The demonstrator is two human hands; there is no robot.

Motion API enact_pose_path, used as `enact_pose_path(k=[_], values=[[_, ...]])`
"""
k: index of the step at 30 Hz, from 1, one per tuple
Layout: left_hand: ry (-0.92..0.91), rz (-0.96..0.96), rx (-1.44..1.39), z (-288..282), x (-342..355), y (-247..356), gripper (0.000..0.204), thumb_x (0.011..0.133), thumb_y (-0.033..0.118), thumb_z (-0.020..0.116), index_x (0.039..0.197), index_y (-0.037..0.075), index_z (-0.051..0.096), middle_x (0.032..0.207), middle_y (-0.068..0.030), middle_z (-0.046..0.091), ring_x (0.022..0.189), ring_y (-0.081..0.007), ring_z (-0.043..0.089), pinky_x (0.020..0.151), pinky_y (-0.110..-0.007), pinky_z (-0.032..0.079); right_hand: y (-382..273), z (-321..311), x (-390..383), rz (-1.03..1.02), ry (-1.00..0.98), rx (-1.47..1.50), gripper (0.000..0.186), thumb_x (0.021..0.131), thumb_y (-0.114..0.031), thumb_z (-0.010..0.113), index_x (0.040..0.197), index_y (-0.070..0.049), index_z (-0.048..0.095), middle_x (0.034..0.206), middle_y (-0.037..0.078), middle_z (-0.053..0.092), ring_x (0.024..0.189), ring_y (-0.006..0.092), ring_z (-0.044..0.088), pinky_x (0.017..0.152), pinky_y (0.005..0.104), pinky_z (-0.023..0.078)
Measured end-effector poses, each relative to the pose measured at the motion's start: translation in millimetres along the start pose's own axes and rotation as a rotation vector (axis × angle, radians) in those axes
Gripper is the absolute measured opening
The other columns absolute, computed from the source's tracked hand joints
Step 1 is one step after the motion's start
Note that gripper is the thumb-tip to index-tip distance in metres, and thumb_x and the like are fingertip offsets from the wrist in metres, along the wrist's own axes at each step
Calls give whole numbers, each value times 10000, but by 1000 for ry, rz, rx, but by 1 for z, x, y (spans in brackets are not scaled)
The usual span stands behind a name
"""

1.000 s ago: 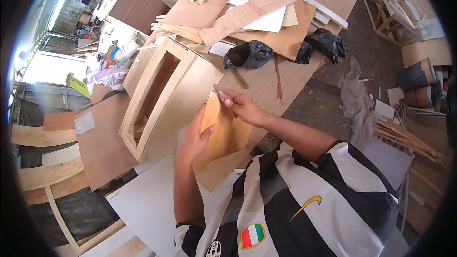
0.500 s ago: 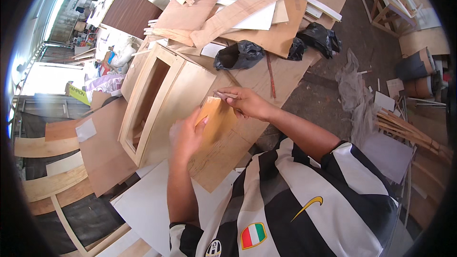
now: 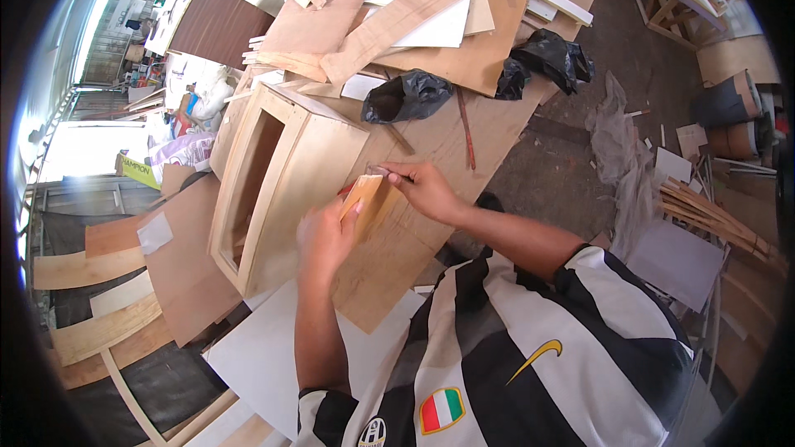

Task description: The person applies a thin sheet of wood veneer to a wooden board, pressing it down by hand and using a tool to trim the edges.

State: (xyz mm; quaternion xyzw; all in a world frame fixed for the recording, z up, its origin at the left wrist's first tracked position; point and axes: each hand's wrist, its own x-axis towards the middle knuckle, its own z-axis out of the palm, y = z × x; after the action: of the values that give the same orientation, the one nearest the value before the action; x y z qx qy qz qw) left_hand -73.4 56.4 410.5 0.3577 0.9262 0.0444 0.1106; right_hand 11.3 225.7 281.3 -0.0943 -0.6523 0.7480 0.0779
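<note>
My left hand [image 3: 325, 236] is closed around a flat yellowish wooden board [image 3: 361, 203], held upright and slightly tilted over the bench. Its fingers are smeared by motion, but the thumb shows on the board's near side. At the board's top end, which looks pale and rough, my right hand [image 3: 426, 190] pinches a small thin metal blade [image 3: 378, 170]. The blade lies against or very near that edge; I cannot tell whether it touches. Left of the board stands a pale wooden cabinet frame [image 3: 327, 157] with a long opening in its front.
Beneath my hands is a plywood bench top [image 3: 385, 269]. Farther off lie black plastic bags [image 3: 407, 98], a red stick [image 3: 465, 128] and stacked offcut boards [image 3: 418, 16]. A white sheet [image 3: 261, 356] rests at the lower left; wood strips [image 3: 712, 219] lie at right.
The board has turned, so less of its broad yellow face shows. My right hand has shifted slightly with the blade along the board's top end. My left hand still grips the board.
</note>
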Motion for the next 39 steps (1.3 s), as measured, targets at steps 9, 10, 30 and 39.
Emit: enact_pose_path(k=[9,10,30,39], values=[[-44,-86,0,-10,8,4,348,992,359,604,909,31,688,723,-217,652,739,-443,640,714,-541,479,-6,1,14,-56,-23,31,351,1073,-179,507,1381,-42,606,1320,163,673,1195,172,630,1019,319,474],[-55,-88,-5,-12,7,4,348,991,361,606,909,34,690,719,-215,650,734,-442,640,710,-538,480,-24,4,12,-54,-34,35,351,1073,-179,507,1381,-42,606,1320,163,673,1195,172,630,1019,319,474],[-70,-52,-29,-9,-2,-3,322,1004,377,575,991,82,704,785,-215,684,781,-445,661,733,-546,502,-33,20,2,-141,64,17,349,1070,-152,519,1379,-11,598,1297,156,690,1161,165,634,1008,312,480],[-63,-50,-27,-3,-5,-7,389,971,417,622,928,39,699,780,-233,667,758,-443,657,676,-513,489,103,12,-4,85,164,-126,356,1079,-187,516,1353,25,598,1307,142,684,1169,174,620,1026,327,469]])
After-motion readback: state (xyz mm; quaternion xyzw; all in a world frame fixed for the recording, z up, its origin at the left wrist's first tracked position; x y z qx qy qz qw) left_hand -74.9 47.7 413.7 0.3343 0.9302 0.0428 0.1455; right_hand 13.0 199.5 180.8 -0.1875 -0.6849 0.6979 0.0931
